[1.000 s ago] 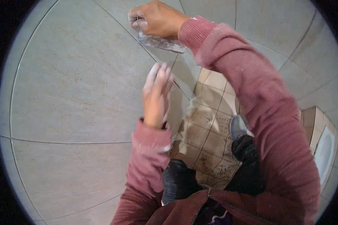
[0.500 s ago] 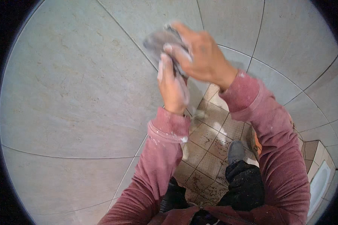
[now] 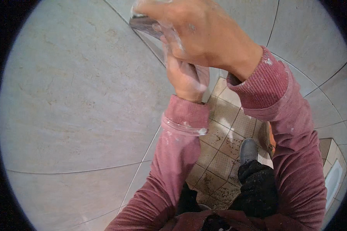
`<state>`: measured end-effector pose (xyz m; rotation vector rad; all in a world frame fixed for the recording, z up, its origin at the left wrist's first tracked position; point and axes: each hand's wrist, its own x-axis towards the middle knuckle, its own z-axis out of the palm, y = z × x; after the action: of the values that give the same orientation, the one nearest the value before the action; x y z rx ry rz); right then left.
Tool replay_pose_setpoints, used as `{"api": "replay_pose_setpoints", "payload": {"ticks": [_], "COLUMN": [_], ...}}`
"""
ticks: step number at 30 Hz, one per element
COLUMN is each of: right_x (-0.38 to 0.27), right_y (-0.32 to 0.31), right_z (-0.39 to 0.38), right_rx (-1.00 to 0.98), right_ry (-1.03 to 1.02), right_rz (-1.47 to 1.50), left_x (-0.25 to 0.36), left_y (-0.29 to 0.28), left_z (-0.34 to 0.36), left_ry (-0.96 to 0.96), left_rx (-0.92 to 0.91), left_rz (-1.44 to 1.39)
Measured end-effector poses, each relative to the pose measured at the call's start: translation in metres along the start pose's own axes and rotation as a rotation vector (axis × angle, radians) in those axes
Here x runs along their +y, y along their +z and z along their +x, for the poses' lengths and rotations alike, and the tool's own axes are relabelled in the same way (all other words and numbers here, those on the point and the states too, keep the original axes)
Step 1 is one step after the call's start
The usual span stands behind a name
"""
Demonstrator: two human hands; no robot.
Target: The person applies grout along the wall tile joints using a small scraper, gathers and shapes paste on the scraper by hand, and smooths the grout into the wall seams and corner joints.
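Note:
At the top middle, my right hand point(image 3: 198, 36) is closed over a flat dark grey piece point(image 3: 144, 25) with a rounded edge; its exact kind does not show. Just below is my left hand point(image 3: 187, 77), palm turned up, whitish paste smeared on it. Its thumb and fingers reach up to the same piece, mostly hidden behind the right hand. White residue coats the right fingertips too. Both hands are held together in front of a large grey-tiled wall point(image 3: 77, 96), close to a dark joint point(image 3: 152, 50) between tiles.
Small beige floor tiles point(image 3: 216, 154), marked with dark specks and pale dust, lie below. My grey shoe point(image 3: 249, 151) stands on them. An orange object point(image 3: 272, 136) shows partly behind my right sleeve. At the lower right is a tiled ledge with a white basin-like fixture point(image 3: 333, 181).
Both hands stay together on the grey piece. The right hand has moved up and nearer to view, covering more of the piece and left fingers. The whole view has shifted slightly.

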<state>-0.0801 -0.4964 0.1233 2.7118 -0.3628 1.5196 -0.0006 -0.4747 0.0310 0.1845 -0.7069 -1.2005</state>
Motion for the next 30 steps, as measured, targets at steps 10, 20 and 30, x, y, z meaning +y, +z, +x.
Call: {"api": "replay_pose_setpoints", "payload": {"ticks": [10, 20, 30], "right_x": [-0.011, 0.002, -0.003], "right_y": [0.047, 0.036, 0.081], "right_z": [-0.084, -0.048, -0.135], "right_rx": [-0.314, 0.086, -0.415], "right_ry": [0.280, 0.134, 0.322], "right_rz": [-0.005, -0.055, 0.006], "left_x": [-0.048, -0.008, -0.073], "left_y": [-0.071, -0.037, -0.110], "left_z": [-0.076, -0.025, -0.113], "left_ry": [-0.142, -0.083, -0.121], "left_rx": [0.246, 0.197, 0.177], "left_rz": [-0.054, 0.113, 0.524]}}
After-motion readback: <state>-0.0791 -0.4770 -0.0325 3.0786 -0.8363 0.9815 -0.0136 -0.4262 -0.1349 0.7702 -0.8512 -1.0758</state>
